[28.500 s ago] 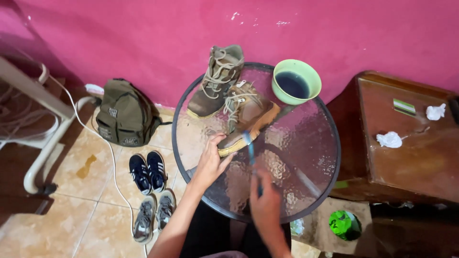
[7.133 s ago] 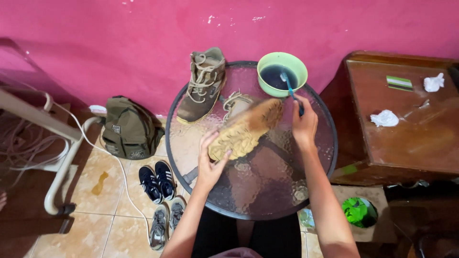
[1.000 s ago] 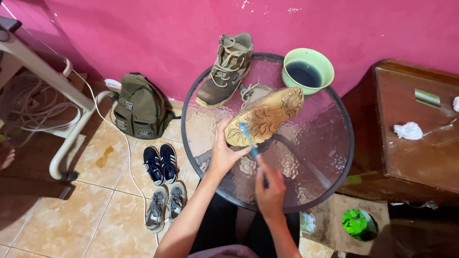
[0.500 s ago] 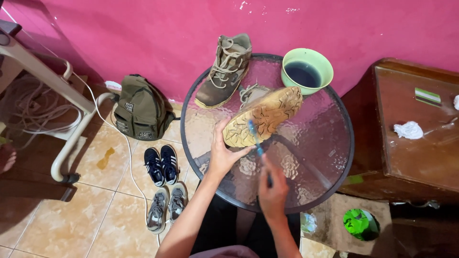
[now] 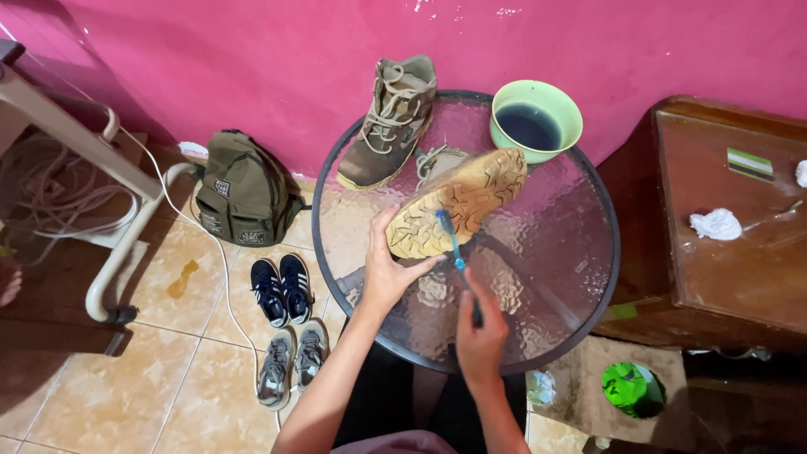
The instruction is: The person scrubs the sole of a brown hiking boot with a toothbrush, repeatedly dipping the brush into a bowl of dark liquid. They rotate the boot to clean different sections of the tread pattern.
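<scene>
— How is the boot (image 5: pixel 458 202) held, and why so?
— It is laid on its side on the round glass bench (image 5: pixel 580 252), sole turned upward, so that the treads are exposed. Its toe end is gripped by the left hand (image 5: pixel 388 273), fingers closed round the edge, apparently to steady it.

— And the brush?
— A blue toothbrush (image 5: pixel 450 240) is clasped in the right hand (image 5: pixel 481 332), just nearer the person than the boot, with its bristle end laid on the sole.

— What is set around the boot?
— Just beyond it a green bowl (image 5: pixel 535 122) of dark water is placed, within easy reach for dipping, it may be judged. Left of the bowl a second boot (image 5: pixel 391 122) is stood upright. On the floor left of the boot a backpack (image 5: pixel 244 189) and two pairs of shoes (image 5: pixel 282 290) are seen.
</scene>
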